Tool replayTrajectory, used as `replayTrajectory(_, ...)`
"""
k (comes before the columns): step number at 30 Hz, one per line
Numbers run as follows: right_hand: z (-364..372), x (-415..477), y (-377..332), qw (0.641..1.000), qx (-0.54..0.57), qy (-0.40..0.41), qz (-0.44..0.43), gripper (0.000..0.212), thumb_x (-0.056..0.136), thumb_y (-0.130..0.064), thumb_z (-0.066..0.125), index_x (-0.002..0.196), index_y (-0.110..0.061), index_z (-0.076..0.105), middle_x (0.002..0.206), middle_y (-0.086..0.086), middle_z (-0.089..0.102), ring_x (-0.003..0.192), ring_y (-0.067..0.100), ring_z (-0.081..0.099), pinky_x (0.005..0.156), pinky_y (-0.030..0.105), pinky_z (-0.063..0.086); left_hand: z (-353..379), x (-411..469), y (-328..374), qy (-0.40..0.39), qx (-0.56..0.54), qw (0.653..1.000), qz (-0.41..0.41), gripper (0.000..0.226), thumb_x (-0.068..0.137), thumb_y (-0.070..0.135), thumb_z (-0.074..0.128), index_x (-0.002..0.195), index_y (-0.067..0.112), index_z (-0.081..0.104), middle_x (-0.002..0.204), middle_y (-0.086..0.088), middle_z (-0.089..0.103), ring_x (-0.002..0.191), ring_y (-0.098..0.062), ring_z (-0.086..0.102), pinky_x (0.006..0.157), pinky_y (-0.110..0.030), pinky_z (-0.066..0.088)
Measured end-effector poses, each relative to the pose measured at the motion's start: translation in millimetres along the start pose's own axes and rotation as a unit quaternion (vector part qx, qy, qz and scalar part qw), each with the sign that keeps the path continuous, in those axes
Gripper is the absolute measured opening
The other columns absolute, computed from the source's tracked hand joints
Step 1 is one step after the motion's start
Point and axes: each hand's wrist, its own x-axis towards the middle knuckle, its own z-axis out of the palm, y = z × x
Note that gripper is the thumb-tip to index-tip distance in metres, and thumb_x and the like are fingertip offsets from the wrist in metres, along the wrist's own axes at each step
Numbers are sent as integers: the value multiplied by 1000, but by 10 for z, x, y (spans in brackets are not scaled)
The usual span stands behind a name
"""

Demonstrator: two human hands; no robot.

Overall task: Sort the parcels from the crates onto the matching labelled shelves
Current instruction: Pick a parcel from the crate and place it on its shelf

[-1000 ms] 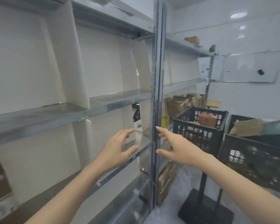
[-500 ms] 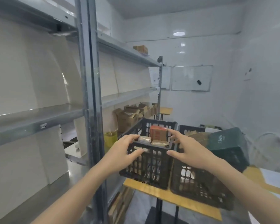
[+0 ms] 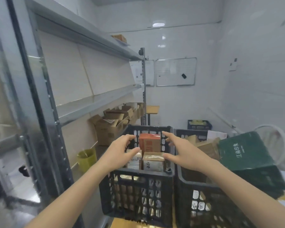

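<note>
Our left hand (image 3: pixel 118 153) and right hand (image 3: pixel 184 153) are both open, one on each side of the orange parcel (image 3: pixel 149 143) standing in the left crate (image 3: pixel 138 191). If we squeeze too softly, it may slip and fall back.

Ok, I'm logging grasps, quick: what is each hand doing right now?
Left hand: open, holding nothing, beside the orange parcel.
Right hand: open, holding nothing.
</note>
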Motion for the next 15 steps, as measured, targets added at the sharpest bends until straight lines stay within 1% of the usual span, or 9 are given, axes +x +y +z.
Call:
replayTrajectory(2, 96, 300, 90, 1000, 5, 5, 19, 79, 89, -44, 63, 151, -34, 16, 145, -8, 46, 128, 9, 47, 100, 25, 41, 37, 339, -201, -8, -11, 1000, 5, 51, 94, 38, 59, 141, 24, 44, 142, 6, 50, 127, -10, 48, 105, -29, 40)
replayTrajectory(5, 209, 663, 233, 999, 7, 4, 38, 79, 89, -44, 63, 151, -33, 16, 146, -7, 44, 129, 10, 46, 104, 30, 41, 126, 807, -468, -23, -24, 999, 11, 51, 94, 36, 61, 140, 22, 46, 140, 4, 52, 126, -10, 49, 106, -31, 40)
replayTrajectory(7, 262, 860, 327, 999, 5, 5, 47, 80, 89, -43, 63, 152, -31, 16, 148, -6, 43, 130, 11, 46, 106, 32, 40, 210, 1077, -611, -33, -29, 999, 14, 50, 94, 35, 61, 140, 22, 47, 139, 4, 52, 124, -10, 50, 105, -29, 40)
replayTrajectory(11, 369, 1253, 524, 998, -2, 2, 63, 81, 88, -45, 64, 152, -31, 16, 147, -6, 44, 130, 11, 46, 106, 31, 40, 417, 1505, -848, -56, -44, 997, 12, 48, 95, 32, 61, 139, 21, 47, 137, 3, 53, 122, -11, 51, 98, -21, 38)
replayTrajectory(15, 503, 1704, 749, 998, -4, 1, 61, 80, 89, -43, 63, 152, -30, 17, 146, -6, 45, 129, 10, 46, 106, 31, 40, 619, 1849, -1091, -68, -58, 996, -9, 51, 94, 30, 61, 142, 19, 45, 143, 1, 49, 129, -14, 49, 103, -26, 38)
